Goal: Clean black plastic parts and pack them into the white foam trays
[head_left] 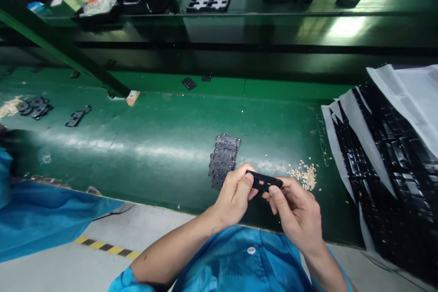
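A small black plastic part point(264, 181) with rectangular openings is held between both hands above the green table's front edge. My left hand point(236, 194) pinches its left end, thumb on top. At the right end, my right hand point(297, 212) grips it between thumb and fingers. Just behind my left hand, a column of overlapping black parts point(224, 157) lies on the green table point(164, 132). To the right of my right hand is a scattered pile of tiny beige pieces point(308, 175).
Stacked trays of black parts with white sheets point(386, 146) stand at the right. A green post point(68, 52) slants across the left. Further black parts point(36, 107) lie at the far left, near a person's blue sleeve point(5, 178). A raised shelf point(246, 4) runs behind.
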Tool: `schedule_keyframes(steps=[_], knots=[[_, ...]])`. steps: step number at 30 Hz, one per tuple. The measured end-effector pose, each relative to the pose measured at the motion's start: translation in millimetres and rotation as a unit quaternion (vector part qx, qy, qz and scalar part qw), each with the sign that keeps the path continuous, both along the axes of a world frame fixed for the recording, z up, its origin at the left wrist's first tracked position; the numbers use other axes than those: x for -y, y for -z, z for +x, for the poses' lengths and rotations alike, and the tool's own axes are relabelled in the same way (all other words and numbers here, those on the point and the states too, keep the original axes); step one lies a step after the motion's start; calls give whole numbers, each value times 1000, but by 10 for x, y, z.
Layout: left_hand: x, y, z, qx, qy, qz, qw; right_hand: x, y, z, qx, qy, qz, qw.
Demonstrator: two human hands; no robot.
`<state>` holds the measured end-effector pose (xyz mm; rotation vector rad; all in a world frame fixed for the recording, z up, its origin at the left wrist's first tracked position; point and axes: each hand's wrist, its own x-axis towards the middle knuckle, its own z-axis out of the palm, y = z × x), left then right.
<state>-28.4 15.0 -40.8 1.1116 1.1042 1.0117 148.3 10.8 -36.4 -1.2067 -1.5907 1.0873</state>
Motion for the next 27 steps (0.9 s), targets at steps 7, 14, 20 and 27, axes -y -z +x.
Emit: schedule_keyframes(steps=[7, 14, 20, 27], knots=[[18, -46, -10, 0, 9, -5, 1000, 19, -78, -20, -32, 6, -38, 999], [10, -23, 18, -6, -52, -51, 997, 50, -53, -35, 76, -14, 40, 996], [56, -30, 44, -44, -98, -74, 992, -25, -129, -86, -41, -33, -94, 994], [99, -156, 0, -138, -82, 20, 987, -23, -154, -151, -134, 20, -186, 973]])
